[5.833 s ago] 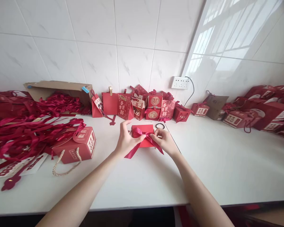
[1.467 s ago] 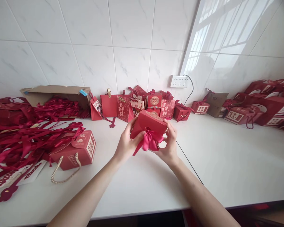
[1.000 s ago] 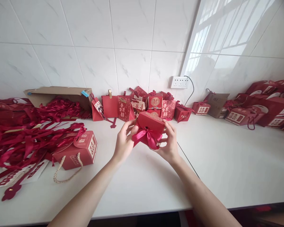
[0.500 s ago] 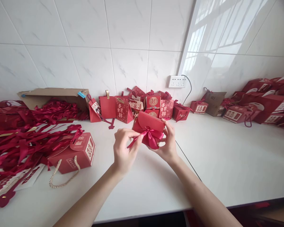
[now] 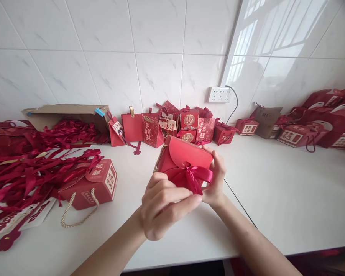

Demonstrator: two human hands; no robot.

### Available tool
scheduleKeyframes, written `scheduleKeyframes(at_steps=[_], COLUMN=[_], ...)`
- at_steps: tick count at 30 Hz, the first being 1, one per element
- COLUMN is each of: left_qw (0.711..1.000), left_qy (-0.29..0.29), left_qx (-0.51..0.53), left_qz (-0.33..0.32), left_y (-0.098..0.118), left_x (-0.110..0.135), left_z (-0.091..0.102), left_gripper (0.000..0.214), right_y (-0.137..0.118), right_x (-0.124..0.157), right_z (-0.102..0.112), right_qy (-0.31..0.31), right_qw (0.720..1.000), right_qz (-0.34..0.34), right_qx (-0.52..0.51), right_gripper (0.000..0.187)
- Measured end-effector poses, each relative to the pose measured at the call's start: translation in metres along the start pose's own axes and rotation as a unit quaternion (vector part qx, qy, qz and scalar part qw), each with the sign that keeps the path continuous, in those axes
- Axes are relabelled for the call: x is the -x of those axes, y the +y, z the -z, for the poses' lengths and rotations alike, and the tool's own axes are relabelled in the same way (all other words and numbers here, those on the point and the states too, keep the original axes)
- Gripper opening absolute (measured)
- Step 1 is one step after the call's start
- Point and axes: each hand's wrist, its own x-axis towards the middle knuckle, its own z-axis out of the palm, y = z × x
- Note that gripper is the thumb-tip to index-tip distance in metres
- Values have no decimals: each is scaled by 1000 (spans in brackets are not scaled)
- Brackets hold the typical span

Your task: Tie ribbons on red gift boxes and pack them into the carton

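I hold a small red gift box with a rounded flap above the white counter. A red satin bow sits on its front. My right hand grips the box's right side, fingers curled round it. My left hand is closed below the box, its fingers pinching the bow's lower ribbon end. A thin cord handle hangs at the box's left edge.
A red box with a rope handle lies to the left, beside a heap of red ribbons and a cardboard box. Several red gift boxes line the tiled wall; more red bags at right. A wall socket.
The box has come closer to me and higher. My left hand moved from the ribbon's left tail to below the bow, now closed on its lower end.
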Motion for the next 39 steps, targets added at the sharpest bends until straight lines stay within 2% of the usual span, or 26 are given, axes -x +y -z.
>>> scheduleKeyframes(at_steps=[9,17,29,34,39], left_qw=[1000,999,999,998,999], left_qy=[-14,-44,-37,-45,-28], left_qx=[12,11,10,19,5], left_qz=[12,27,20,25,20], left_y=[7,12,10,11,10], left_x=[-3,-5,-6,-5,-4], left_z=[7,14,12,14,12], left_gripper=[22,21,21,21,20], right_y=[-8,-8,-11,-9,-11], right_x=[-4,-6,-7,-6,-7], right_z=[1,1,2,2,3], right_qy=[8,19,5,14,1], right_qw=[1000,999,1000,1000,1000], right_qz=[-1,27,11,25,17], right_qx=[-3,14,-14,-4,3], right_gripper=[94,88,95,91,93])
